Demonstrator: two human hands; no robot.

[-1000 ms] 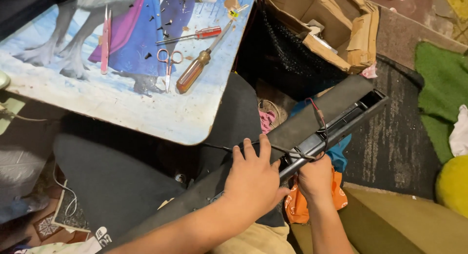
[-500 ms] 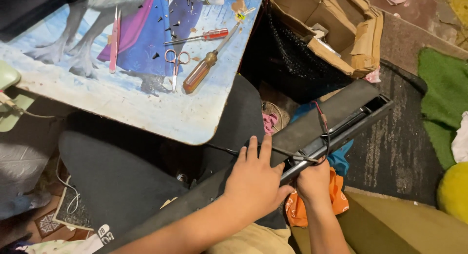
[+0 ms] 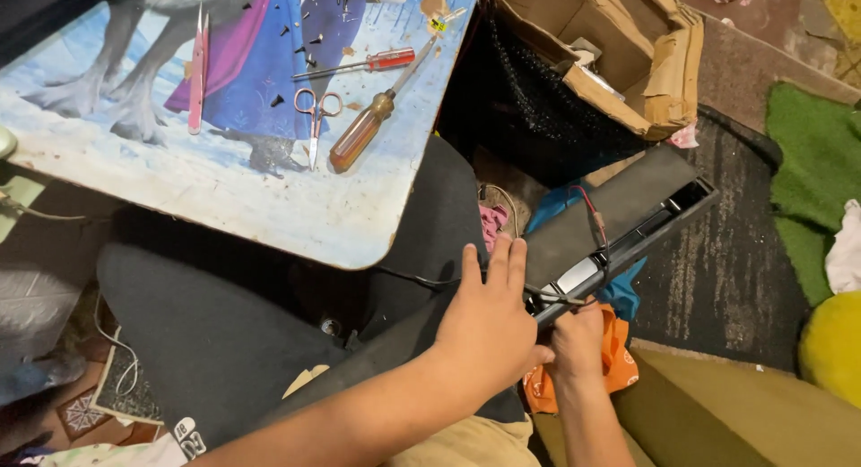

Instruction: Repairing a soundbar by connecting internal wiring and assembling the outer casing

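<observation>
Dark grey long device panel [image 3: 619,207] lies slantwise across the person's lap, upper end toward the cardboard box [image 3: 619,54], lower end hidden under the arms. Left hand [image 3: 489,328] flat on the panel's lower stretch, fingers [image 3: 502,261] spread narrow, pressing down, gripping nothing. Right hand [image 3: 578,341] at the panel's near edge, fingers curled against that edge; whether they pinch anything I cannot tell. Thin red wire [image 3: 594,220] runs over the panel top toward the right hand. Orange cloth [image 3: 619,364] just beneath the right hand. Picture-printed surface [image 3: 206,198] up left: orange-handled screwdriver [image 3: 363,130] near its right edge, small scissors [image 3: 314,117] just beside it, red-handled screwdriver [image 3: 368,63] above, pink tweezers [image 3: 197,68] toward the far left
</observation>
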